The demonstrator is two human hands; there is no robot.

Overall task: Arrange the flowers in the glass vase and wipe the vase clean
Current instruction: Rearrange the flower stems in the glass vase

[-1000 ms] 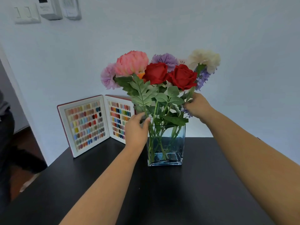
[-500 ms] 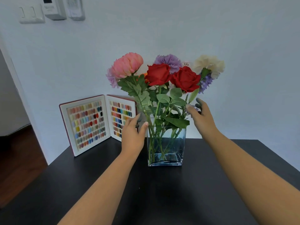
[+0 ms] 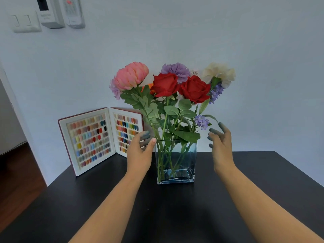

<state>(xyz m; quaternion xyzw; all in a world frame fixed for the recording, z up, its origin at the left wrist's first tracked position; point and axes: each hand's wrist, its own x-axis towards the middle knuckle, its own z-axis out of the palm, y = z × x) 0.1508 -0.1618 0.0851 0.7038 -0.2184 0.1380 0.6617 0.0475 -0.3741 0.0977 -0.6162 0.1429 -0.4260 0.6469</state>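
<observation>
the glass vase (image 3: 176, 162) stands upright on the black surface (image 3: 245, 199), between the two hands, with the flowers (image 3: 168, 88) rising from it: a pink bloom, two red roses, purple and cream blooms, green leaves and a small purple sprig on the right. the left hand (image 3: 139, 153) lies just beside the vase's upper left corner, fingers loosely curved, its thumb tip touching the rim there; whether the other fingers touch the glass cannot be told. the right hand (image 3: 221, 148) hovers near the vase's right side, apart from the glass, fingers spread and relaxed, holding nothing, its fingertips just below and beside the purple sprig. behind the left hand an open colour sample book (image 3: 98, 139) stands on the surface against the white wall (image 3: 245, 50); switches and wall units (image 3: 49, 14) sit at upper left. compared with half a second before, the right hand has drawn away from the stems and leaves it was touching and now sits lower and further right; the left hand stays at the rim.
</observation>
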